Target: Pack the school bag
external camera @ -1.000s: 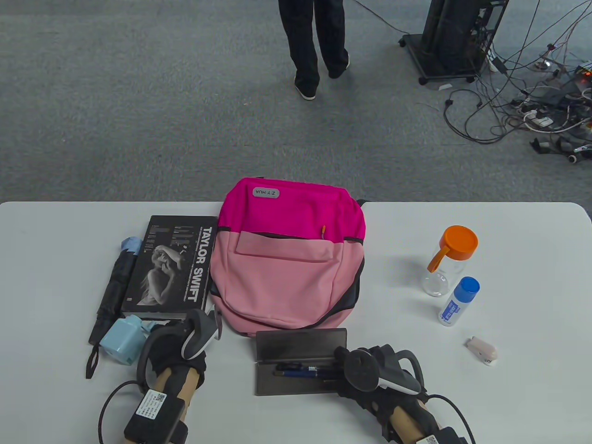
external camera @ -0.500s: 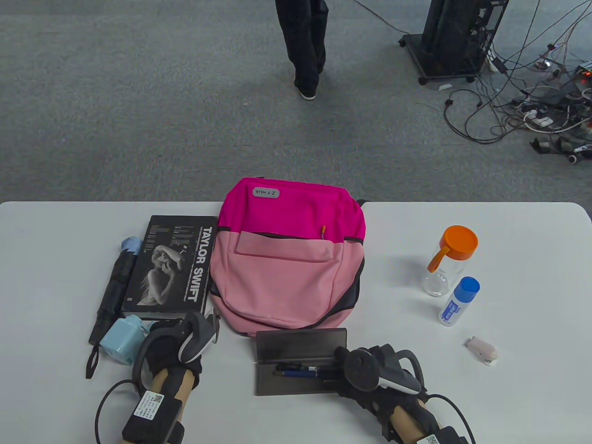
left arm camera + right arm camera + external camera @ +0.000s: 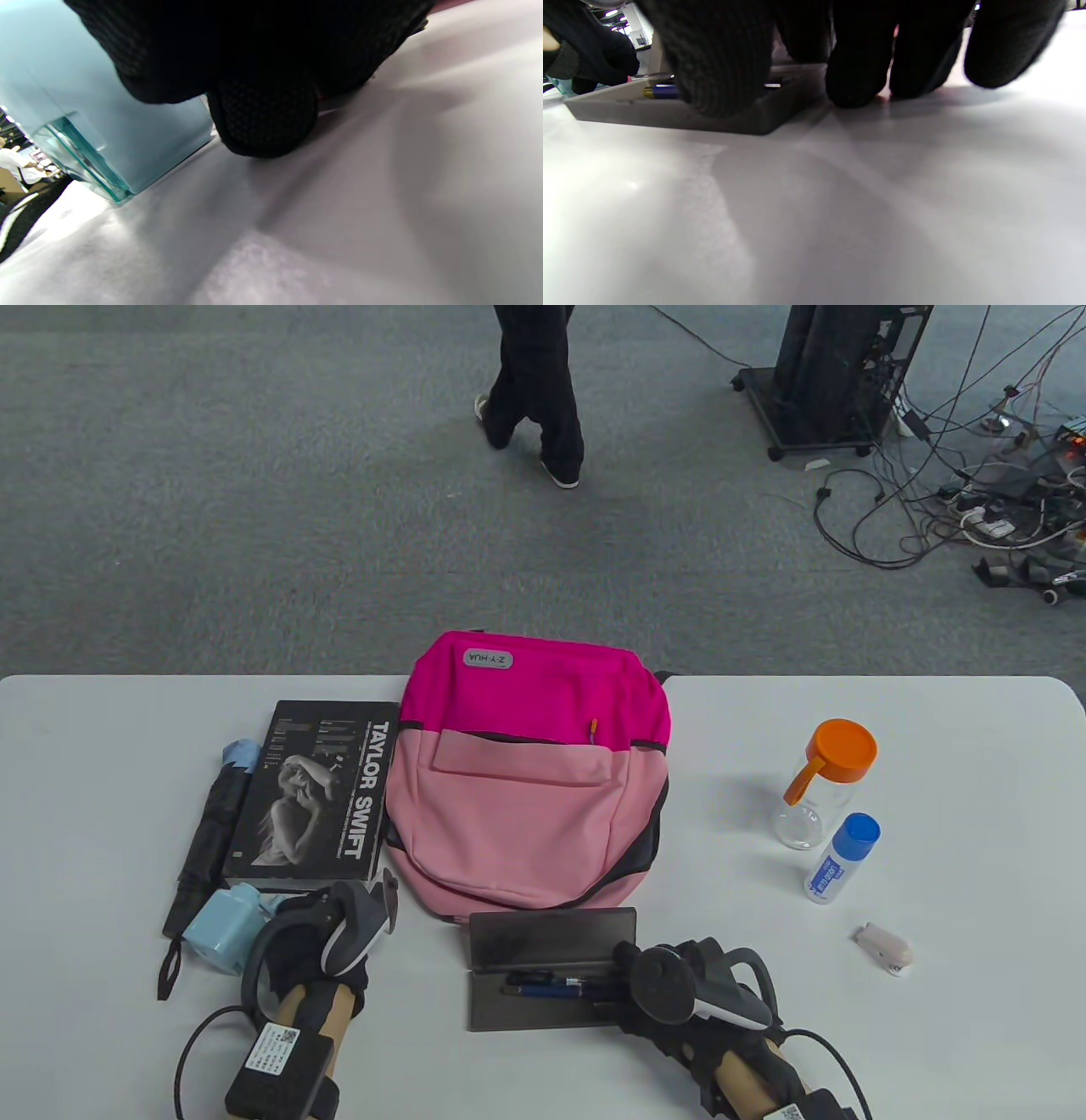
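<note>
A pink school bag [image 3: 526,780] lies flat in the middle of the table. An open grey pencil case [image 3: 543,1014] with pens [image 3: 551,984] inside sits in front of it. My right hand [image 3: 670,993] rests at the case's right end. Its thumb [image 3: 721,63] lies against the case [image 3: 670,114] and its fingers [image 3: 857,76] touch the table beside it. My left hand [image 3: 314,929] sits against the right side of a light blue box [image 3: 216,933]. One fingertip [image 3: 263,114] is down on the table next to that box [image 3: 85,106]. Its grip is hidden.
A black book [image 3: 314,797] and a folded black umbrella [image 3: 208,840] lie left of the bag. To the right stand an orange-lidded bottle [image 3: 819,789], a blue-capped glue stick [image 3: 840,857] and a small pale object [image 3: 884,948]. A person walks on the carpet beyond the table.
My left hand has slid a little to the left, closer against the blue box. The right hand and case have not moved. The person behind has stepped left.
</note>
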A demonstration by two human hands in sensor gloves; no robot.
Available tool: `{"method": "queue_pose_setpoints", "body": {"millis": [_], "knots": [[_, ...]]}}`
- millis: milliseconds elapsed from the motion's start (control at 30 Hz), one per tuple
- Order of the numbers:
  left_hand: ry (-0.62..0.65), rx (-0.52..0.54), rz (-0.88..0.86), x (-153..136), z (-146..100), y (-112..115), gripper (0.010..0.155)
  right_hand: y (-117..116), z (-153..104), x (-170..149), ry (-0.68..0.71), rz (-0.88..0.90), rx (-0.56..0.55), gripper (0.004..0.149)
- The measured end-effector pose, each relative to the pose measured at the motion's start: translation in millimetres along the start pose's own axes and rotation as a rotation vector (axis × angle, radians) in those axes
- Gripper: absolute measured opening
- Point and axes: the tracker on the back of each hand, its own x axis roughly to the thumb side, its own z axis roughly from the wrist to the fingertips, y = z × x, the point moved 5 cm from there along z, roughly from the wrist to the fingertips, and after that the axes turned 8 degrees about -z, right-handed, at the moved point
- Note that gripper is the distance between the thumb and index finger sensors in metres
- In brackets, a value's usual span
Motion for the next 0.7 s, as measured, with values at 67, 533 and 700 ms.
{"method": "queue_pose_setpoints", "body": {"millis": [67,533,700], "knots": [[-0.001,-0.002,0.003,0,1,2,0.054,0,0,0,0.001,-0.001,0.000,0.077],[0.198,-0.028,-0.182,-10,-31,-38,0.065,0,0,0,0.005,0.006,0.001,0.076],[0.404,0.078,-0.242,2,-51,-70,0.067,0,0,0,0.000,0.004,0.002,0.076]]}}
